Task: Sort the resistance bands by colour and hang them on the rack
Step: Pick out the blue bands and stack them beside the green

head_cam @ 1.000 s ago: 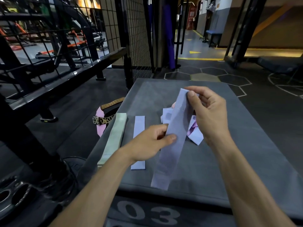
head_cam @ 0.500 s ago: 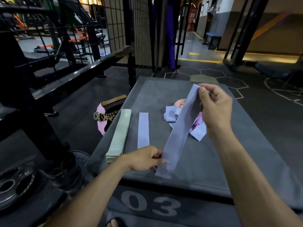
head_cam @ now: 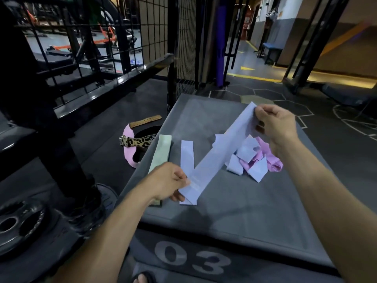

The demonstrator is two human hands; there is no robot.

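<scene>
A pale lilac resistance band (head_cam: 220, 152) is stretched on a slant between my two hands above the grey padded box (head_cam: 255, 211). My left hand (head_cam: 169, 182) pinches its lower end near the box's left front. My right hand (head_cam: 275, 127) pinches its upper end further back. A second lilac band (head_cam: 186, 154) lies flat on the box, and a pale green band (head_cam: 162, 152) lies beside it at the left edge. A tangled heap of lilac and pink bands (head_cam: 255, 160) sits under my right hand.
A black metal rack with a wire grid (head_cam: 98, 64) rises on the left. A leopard-print and pink lifting belt (head_cam: 136, 144) lies on the floor beside the box. A weight plate (head_cam: 18, 225) rests at the lower left. The box front reads 03.
My hands have drawn apart, pulling the lilac band straighter. The left hand slid down to its lower end, and the right hand lifted the upper end to the right.
</scene>
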